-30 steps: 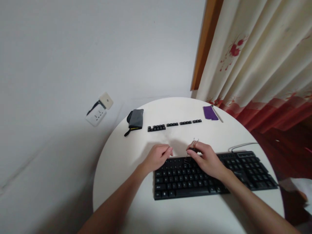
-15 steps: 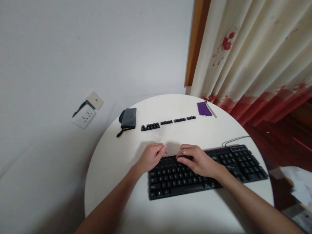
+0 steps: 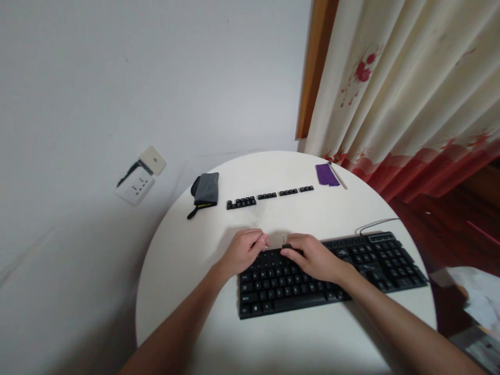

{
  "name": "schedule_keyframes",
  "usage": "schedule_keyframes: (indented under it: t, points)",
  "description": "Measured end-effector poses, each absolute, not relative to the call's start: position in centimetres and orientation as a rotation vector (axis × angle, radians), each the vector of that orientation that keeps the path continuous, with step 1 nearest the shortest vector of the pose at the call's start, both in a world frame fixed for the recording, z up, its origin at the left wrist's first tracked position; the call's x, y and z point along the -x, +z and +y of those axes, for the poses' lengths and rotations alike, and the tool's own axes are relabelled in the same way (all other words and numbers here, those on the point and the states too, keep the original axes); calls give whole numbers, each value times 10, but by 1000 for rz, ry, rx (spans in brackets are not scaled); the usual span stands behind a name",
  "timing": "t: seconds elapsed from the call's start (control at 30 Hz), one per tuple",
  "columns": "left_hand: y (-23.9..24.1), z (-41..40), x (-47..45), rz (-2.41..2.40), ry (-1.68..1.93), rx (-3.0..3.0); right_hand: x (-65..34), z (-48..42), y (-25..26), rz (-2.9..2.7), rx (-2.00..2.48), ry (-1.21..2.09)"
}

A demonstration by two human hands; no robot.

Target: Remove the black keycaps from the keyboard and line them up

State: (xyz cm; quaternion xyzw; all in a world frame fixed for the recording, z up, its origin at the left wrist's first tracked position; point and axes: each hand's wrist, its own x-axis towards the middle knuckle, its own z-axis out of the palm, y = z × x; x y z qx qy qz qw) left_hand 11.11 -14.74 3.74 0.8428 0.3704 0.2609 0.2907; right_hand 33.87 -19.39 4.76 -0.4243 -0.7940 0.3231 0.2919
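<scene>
A black keyboard lies on the white round table, with key spots without caps in its upper left rows. My left hand is curled closed at the keyboard's upper left corner; whatever its fingers may hold is hidden. Above the upper rows, my right hand pinches a small dark piece with a thin pale wire, which looks like a keycap puller, though it is too small to be sure. Black keycaps stand in a line of small groups behind my hands.
On the left lies a grey pouch with a black strap. A purple cloth and a thin stick lie at the far right. The keyboard's cable runs to the right edge. Behind are a wall socket and a curtain.
My right hand has turned and its fingers have shifted slightly left, so the wire now points up beyond the fingertips. My left hand has stayed where it was.
</scene>
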Motion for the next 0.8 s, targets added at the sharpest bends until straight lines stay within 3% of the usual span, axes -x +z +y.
schedule_keyframes:
  t: [0.3,0.6,0.8]
  points:
    - [35,-148,-111,987,675,-2258,-334,-191,32,-2100,1306,737]
    - [41,-149,-113,987,678,-2235,-330,-187,25,-1784,1354,994]
    - [42,-149,-115,979,646,-2248,-330,-187,25,-1731,1378,975]
